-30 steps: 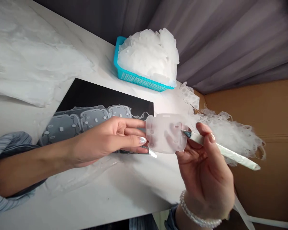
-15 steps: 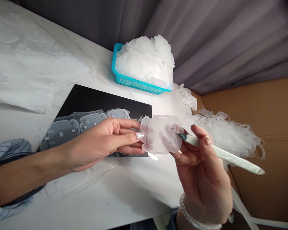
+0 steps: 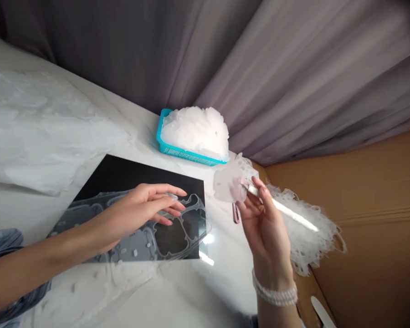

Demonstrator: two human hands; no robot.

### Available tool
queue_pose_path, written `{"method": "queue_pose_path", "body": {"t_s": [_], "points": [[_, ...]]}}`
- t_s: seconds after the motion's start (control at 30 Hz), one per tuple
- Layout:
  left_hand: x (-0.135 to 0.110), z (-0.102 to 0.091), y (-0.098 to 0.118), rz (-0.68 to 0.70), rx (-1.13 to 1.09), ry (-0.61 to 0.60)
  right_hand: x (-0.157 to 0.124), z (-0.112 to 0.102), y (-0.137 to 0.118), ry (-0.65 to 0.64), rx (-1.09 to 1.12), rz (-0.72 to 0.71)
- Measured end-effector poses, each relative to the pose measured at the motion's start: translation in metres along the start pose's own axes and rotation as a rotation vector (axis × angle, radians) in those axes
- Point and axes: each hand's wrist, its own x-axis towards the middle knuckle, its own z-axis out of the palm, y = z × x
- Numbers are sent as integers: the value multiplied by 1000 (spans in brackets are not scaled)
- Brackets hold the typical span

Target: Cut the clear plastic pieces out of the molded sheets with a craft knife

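Observation:
My right hand (image 3: 264,228) holds a white pair of tweezers (image 3: 295,214) between thumb and fingers. A thin, frosted, translucent cut-out piece (image 3: 223,184) is at the same fingertips, slightly blurred, just in front of the blue basket (image 3: 191,157). My left hand (image 3: 146,212) is held over the black board (image 3: 123,175) with its fingers stretched out and nothing in them. Beneath it lies a clear plastic sheet (image 3: 133,248) with rounded shapes, some of them cut out at the right end. Part of the sheet is hidden by my left hand and forearm.
Frosted pieces (image 3: 194,130) are heaped in the basket. A tangle of clear scraps (image 3: 314,237) lies at the right against a cardboard wall (image 3: 372,218). White translucent sheets (image 3: 37,132) cover the table's left. A small pink object (image 3: 236,213) lies near my right hand. A grey curtain hangs behind.
My left hand has let go of the frosted piece and opened, moving left. My right hand has carried the piece away toward the basket with the tweezers still held. The camera view has tilted up.

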Motion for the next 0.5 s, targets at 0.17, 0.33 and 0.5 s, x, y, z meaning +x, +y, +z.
{"method": "queue_pose_path", "body": {"t_s": [0.17,0.33,0.5], "points": [[8,-18,12,59,139,115,114,43,-1,143,-193,-613],[17,-34,1,160,399,116,185,102,23,-214,-392,-543],[22,-54,-13,268,797,220,181,92,23,-219,-329,-439]]}}
